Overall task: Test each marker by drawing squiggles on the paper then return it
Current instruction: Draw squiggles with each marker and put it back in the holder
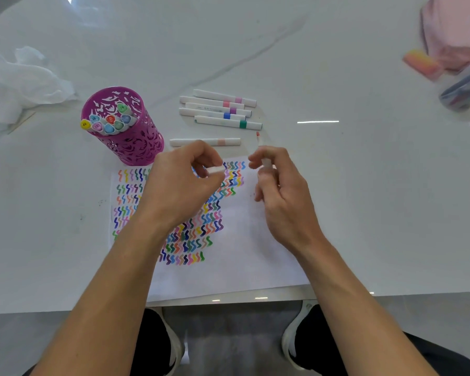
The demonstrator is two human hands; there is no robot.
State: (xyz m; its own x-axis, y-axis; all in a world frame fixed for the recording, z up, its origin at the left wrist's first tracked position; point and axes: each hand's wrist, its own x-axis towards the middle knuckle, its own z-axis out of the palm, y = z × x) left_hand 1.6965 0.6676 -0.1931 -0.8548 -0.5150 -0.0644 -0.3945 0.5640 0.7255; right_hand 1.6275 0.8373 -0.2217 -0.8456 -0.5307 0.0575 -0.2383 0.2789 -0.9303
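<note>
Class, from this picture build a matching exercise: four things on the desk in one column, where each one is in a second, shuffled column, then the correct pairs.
Things
1. white cap
2. uncapped marker
3. peach-banded marker
4. magenta holder

Places
A. lies alone on the table, between the paper and the row of five markers
B. pinched in the left hand
C. stands at the paper's far left corner
D. held in the right hand

Pairs: 1-B, 2-D, 3-A, 4-C.
</note>
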